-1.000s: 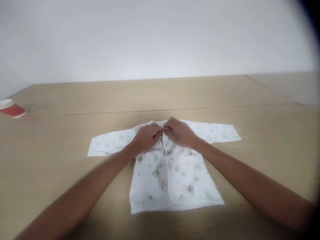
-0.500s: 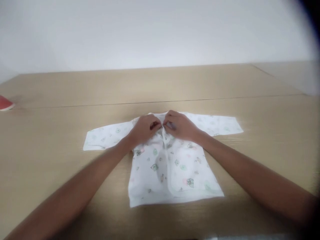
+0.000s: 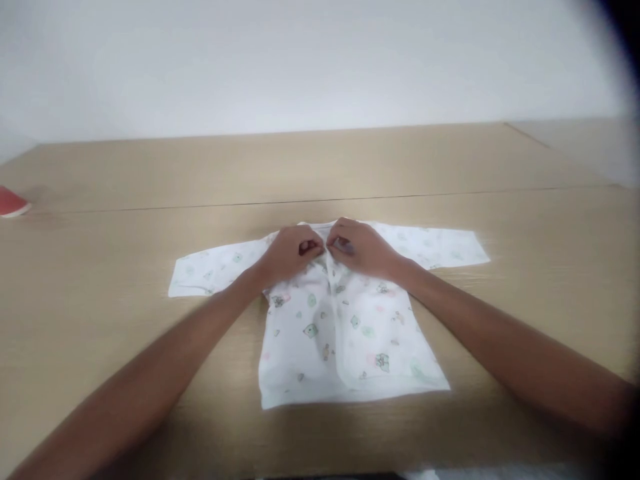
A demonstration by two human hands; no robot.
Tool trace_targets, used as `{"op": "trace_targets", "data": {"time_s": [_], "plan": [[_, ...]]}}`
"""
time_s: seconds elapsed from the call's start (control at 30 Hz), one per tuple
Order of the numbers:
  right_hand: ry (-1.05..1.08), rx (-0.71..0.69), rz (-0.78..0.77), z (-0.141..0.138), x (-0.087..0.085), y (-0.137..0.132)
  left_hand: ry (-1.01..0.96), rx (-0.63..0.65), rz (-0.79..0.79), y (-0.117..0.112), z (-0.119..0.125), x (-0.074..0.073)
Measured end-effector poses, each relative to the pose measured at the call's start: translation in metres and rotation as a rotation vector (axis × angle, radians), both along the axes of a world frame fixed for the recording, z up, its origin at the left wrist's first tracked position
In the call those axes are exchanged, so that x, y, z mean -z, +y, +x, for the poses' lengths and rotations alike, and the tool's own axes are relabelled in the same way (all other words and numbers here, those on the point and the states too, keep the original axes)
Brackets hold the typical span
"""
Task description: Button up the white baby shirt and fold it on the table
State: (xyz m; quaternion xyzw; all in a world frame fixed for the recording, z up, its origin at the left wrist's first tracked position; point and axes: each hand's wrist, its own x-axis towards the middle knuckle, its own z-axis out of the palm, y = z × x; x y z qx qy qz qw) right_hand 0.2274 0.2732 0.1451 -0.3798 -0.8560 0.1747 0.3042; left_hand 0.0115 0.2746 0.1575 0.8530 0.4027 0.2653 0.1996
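One left hand [image 3: 289, 253] and one right hand [image 3: 360, 250], fingers [image 3: 340, 241] pinching the collar front of one white printed baby shirt [image 3: 300, 353], shirt lying flat beneath them on the tabletop [image 3: 100, 333], one red cup [image 3: 11, 203] lying far left

1. The baby shirt [image 3: 345, 340] is soft, matt white cloth, printed and lightly creased.
2. The table [image 3: 100, 320] has a smooth wood-grain surface with a faint sheen.
3. The cup [image 3: 11, 203] seems to be red paper, though it is hard to tell at the blurred edge of view.
4. The wall [image 3: 300, 60] is smooth, matt and pale.
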Motion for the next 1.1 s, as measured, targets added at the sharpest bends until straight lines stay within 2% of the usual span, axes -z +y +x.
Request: {"op": "trace_targets", "data": {"time_s": [0.1,0.2,0.37,0.57,0.83,1.0,1.1], "plan": [[0.058,0.010,-0.098,-0.001,-0.003,0.001,0.019,0.005,0.002,0.000,0.002,0.000],[0.055,0.009,-0.131,-0.002,-0.005,-0.001,0.033,0.004,0.012,0.001,0.003,0.000],[-0.015,0.051,-0.089,-0.006,-0.003,-0.004,0.016,-0.007,-0.012,-0.001,0.004,-0.001],[-0.124,0.088,0.040,-0.010,-0.001,-0.007,0.017,-0.070,-0.094,-0.005,0.009,-0.011],[0.025,-0.021,-0.002,-0.002,-0.003,-0.001,0.008,-0.150,-0.044,-0.004,0.010,-0.008],[0.121,-0.075,-0.052,0.001,-0.002,0.003,-0.036,-0.037,-0.003,-0.001,0.005,-0.003],[0.115,-0.039,-0.074,0.000,-0.003,0.003,-0.050,-0.046,-0.040,0.000,0.004,-0.002]]}}
